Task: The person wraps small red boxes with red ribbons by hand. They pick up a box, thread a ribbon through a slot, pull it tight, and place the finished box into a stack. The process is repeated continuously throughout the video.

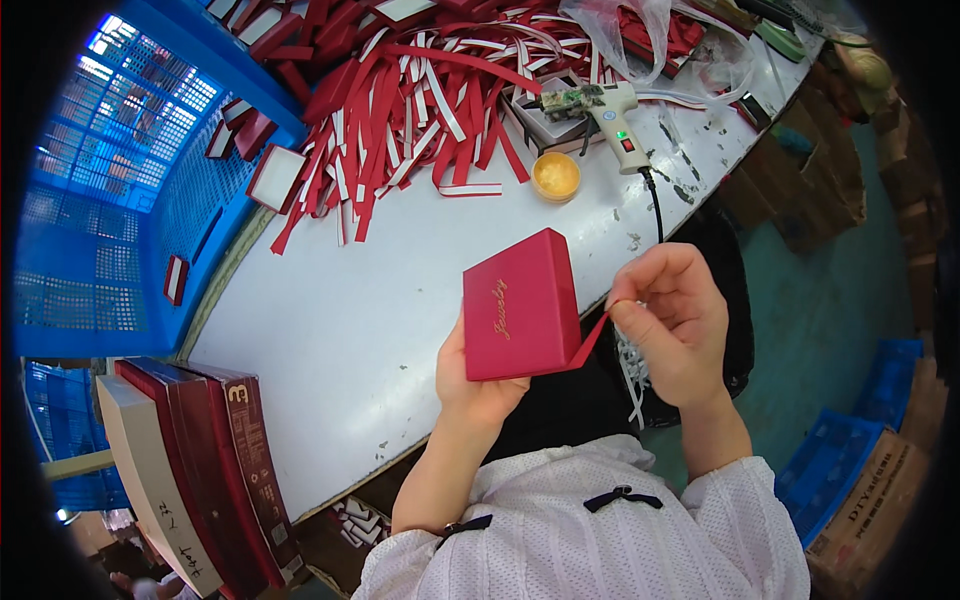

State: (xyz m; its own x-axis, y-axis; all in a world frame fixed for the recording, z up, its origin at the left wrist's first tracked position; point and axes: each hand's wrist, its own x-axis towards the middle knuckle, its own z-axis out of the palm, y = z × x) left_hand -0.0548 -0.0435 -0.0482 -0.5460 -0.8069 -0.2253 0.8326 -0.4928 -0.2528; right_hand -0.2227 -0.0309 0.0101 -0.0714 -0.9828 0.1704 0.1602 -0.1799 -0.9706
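A red jewelry box [530, 310] with gold lettering on its lid rests in my left hand [470, 375], whose fingers wrap under and behind it. My right hand [675, 320] pinches the end of a red ribbon [592, 340] between thumb and forefinger. That ribbon runs taut from the box's lower right edge up to my fingertips. Both hands are raised in front of my body, near the table's front edge. Part of my left hand's fingers is hidden behind the box.
Red and white strips [400, 140] pile up on the white table [330, 300]. Behind the box lie a glue gun [610, 115] with a cord and a yellow round tub [555, 177]. A blue crate [170, 250] stands left; cartons [870, 500] sit on the floor at right.
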